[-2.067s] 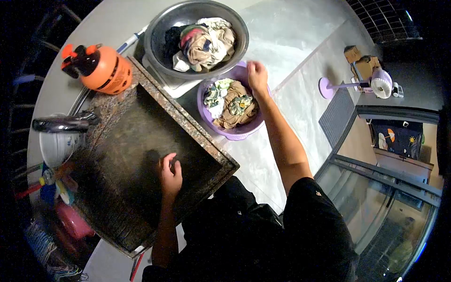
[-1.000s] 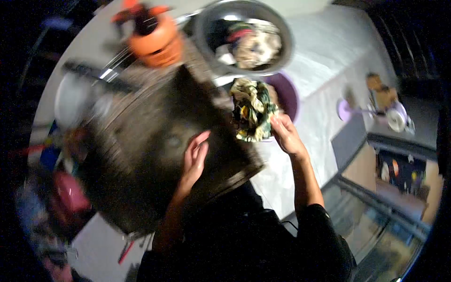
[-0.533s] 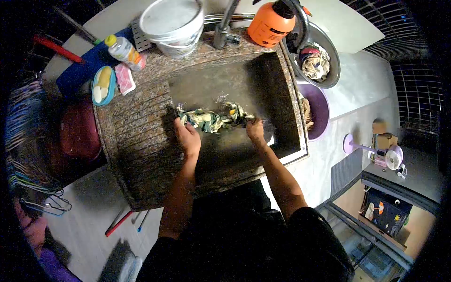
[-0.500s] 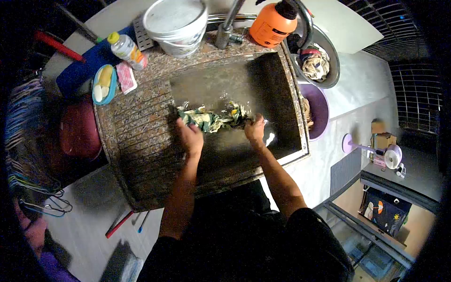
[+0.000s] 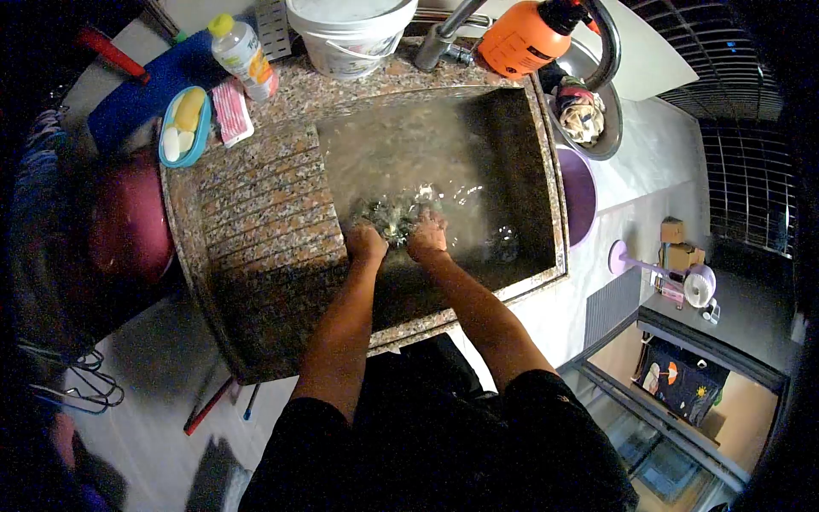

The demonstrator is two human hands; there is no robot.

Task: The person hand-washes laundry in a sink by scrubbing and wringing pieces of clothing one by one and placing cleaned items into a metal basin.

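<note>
In the water of the stone sink (image 5: 444, 311), a green and cream patterned cloth (image 5: 391, 224) lies bunched and mostly under the surface. My left hand (image 5: 367, 243) is closed at the cloth's left end, by the edge of the ribbed washboard slope (image 5: 264, 205). On the cloth's right side my right hand (image 5: 426, 236) is curled closed, its fingertips partly in the water. Ripples and glints surround both hands, and the hidden fingers' exact grip is blurred by the water.
Along the back rim stand a white bucket (image 5: 354, 38), a faucet (image 5: 439, 44) and an orange spray bottle (image 5: 525, 38). At left are a soap dish (image 5: 185, 128), a brush (image 5: 232, 111) and a yellow-capped bottle (image 5: 246, 58). A metal basin (image 5: 607, 128) with cloth and a purple tub (image 5: 578, 196) stand right.
My hands have come closer together and lower into the water. The cloth, earlier stretched out at the surface, is now bunched and mostly submerged. My left hand has closed. The view has shifted slightly.
</note>
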